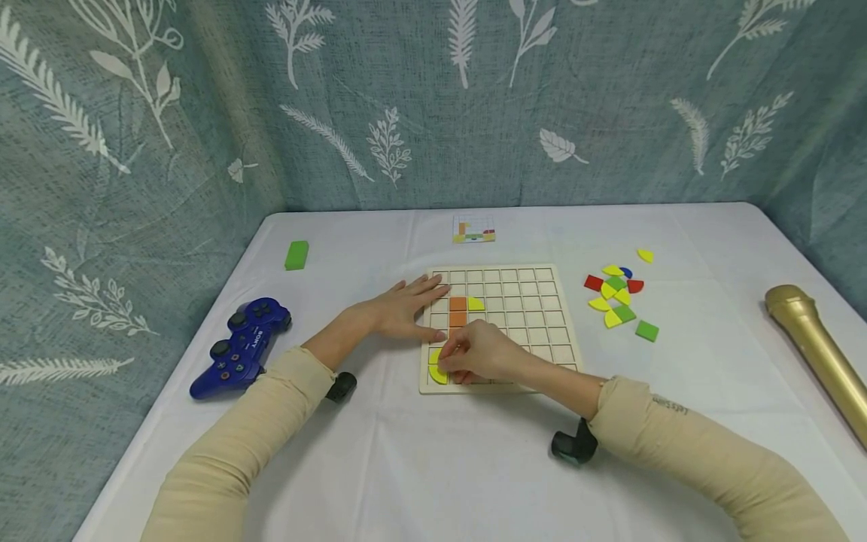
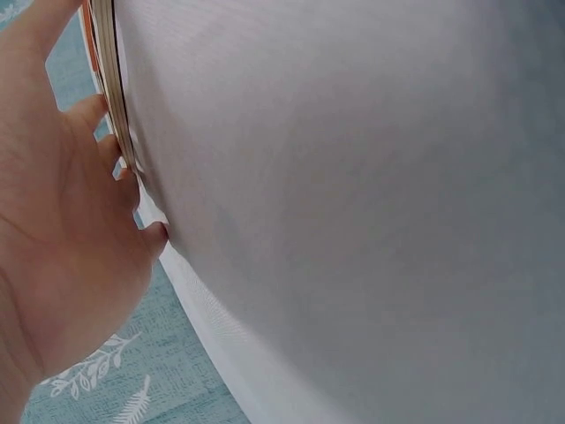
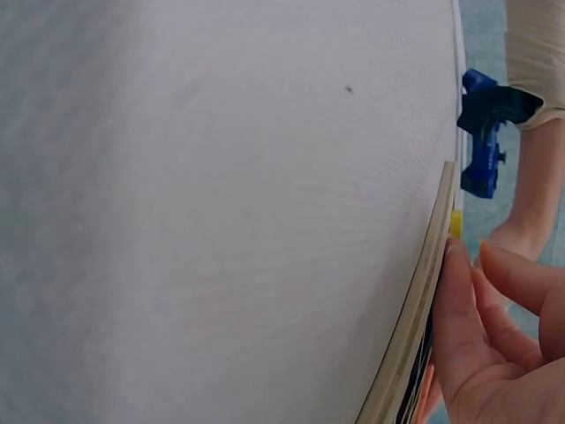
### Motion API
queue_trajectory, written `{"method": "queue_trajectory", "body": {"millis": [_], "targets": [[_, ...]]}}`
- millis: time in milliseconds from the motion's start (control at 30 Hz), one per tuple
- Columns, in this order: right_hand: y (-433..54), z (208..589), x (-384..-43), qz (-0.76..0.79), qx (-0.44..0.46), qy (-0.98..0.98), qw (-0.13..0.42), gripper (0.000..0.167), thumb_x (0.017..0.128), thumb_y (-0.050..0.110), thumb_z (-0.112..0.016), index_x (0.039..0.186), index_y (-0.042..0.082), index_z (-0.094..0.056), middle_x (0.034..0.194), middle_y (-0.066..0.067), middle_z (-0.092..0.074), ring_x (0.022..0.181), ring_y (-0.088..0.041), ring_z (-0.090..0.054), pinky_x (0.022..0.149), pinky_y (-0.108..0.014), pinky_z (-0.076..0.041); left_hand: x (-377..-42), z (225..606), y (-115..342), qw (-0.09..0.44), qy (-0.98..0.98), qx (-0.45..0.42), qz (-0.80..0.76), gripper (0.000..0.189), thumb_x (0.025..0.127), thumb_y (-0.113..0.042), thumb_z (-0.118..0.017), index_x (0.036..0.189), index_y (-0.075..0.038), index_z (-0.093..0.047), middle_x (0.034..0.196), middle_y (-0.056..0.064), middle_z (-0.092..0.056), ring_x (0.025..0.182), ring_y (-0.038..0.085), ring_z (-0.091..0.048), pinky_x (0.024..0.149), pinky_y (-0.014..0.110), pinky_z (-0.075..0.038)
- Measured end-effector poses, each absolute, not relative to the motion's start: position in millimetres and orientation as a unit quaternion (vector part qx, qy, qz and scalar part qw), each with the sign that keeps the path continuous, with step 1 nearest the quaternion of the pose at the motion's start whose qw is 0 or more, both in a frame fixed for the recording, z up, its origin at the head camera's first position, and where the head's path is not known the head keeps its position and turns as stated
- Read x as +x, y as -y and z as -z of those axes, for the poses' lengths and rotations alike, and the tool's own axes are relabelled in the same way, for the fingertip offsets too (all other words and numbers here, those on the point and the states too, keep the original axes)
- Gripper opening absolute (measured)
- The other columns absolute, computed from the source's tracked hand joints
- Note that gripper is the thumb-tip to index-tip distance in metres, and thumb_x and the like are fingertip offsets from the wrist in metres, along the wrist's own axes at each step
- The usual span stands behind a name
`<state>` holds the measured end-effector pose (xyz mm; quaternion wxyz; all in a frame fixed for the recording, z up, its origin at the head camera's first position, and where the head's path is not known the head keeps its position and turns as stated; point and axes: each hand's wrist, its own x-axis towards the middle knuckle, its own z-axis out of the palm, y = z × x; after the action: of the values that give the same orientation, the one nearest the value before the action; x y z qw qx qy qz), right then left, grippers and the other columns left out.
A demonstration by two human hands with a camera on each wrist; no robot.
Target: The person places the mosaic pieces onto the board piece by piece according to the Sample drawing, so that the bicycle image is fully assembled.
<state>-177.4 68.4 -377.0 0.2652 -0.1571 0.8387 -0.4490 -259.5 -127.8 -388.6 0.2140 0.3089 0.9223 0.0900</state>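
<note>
A pale wooden grid board (image 1: pixel 516 279) lies flat on the white table. Its left side bears two orange squares (image 1: pixel 457 304) and a yellow quarter-round piece (image 1: pixel 476 304). More yellow pieces (image 1: pixel 439 376) sit at the near left corner. My left hand (image 1: pixel 401 310) rests with spread fingers across the board's left edge, holding nothing. My right hand (image 1: pixel 486 352) reaches over the near left part, fingertips right at the yellow pieces. In the right wrist view, its index finger (image 3: pixel 459 318) meets the board beside a yellow piece (image 3: pixel 456 223), and the thumb stands a little apart.
Several loose red, yellow, green and blue pieces (image 1: pixel 615 284) lie right of the board. A small pattern card (image 1: pixel 474 229) is behind it. Left are a green block (image 1: pixel 296 255) and a blue game controller (image 1: pixel 244 348). A gold cylinder (image 1: pixel 816 354) lies far right.
</note>
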Motion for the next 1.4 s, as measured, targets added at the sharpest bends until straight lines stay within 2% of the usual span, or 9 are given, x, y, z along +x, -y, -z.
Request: {"method": "queue_trajectory", "body": {"millis": [567,800,967,1233,1400], "targets": [[-70,373,-179,0.484,-0.144,-0.819,0.273,0.015,0.092,0.015,-0.066,0.099,0.003,-0.07,0.078,-0.004,-0.068,0.063,-0.016,-0.066,0.059,-0.028,-0.056,-259,388,129,0.212,-0.922,0.311,-0.087,0.089,0.089,-0.06,-0.054,0.155,-0.021,-0.009,0.159,0.0,0.003,0.144,0.02,0.006,0.114,0.047,0.001],[-72,370,-179,0.484,-0.203,-0.785,0.328,0.028,0.095,0.026,-0.061,0.114,0.007,-0.067,0.088,-0.005,-0.07,0.067,-0.02,-0.068,0.058,-0.029,-0.054,-260,389,129,0.212,-0.921,0.315,-0.083,0.088,0.09,-0.057,-0.055,0.155,-0.02,-0.009,0.159,0.001,0.003,0.144,0.02,0.007,0.114,0.048,0.001],[-72,364,-177,0.472,-0.222,-0.783,0.34,0.034,0.096,0.03,-0.059,0.121,0.007,-0.065,0.089,-0.005,-0.07,0.066,-0.021,-0.068,0.058,-0.032,-0.055,-261,389,129,0.209,-0.921,0.318,-0.085,0.088,0.09,-0.056,-0.056,0.155,-0.019,-0.01,0.159,0.002,0.002,0.144,0.021,0.006,0.114,0.049,0.001],[-77,360,-177,0.462,-0.224,-0.779,0.36,0.037,0.096,0.032,-0.058,0.125,0.007,-0.061,0.095,-0.005,-0.069,0.072,-0.021,-0.068,0.063,-0.034,-0.056,-260,388,129,0.213,-0.92,0.315,-0.091,0.088,0.09,-0.058,-0.054,0.155,-0.02,-0.009,0.159,0.0,0.003,0.144,0.02,0.007,0.114,0.048,0.001],[-90,367,-184,0.471,-0.218,-0.762,0.387,0.034,0.097,0.034,-0.057,0.116,0.007,-0.064,0.098,-0.005,-0.069,0.081,-0.021,-0.068,0.069,-0.032,-0.054,-260,389,129,0.216,-0.919,0.315,-0.094,0.09,0.088,-0.062,-0.053,0.155,-0.021,-0.008,0.159,0.0,0.003,0.144,0.019,0.007,0.114,0.047,0.002]]}}
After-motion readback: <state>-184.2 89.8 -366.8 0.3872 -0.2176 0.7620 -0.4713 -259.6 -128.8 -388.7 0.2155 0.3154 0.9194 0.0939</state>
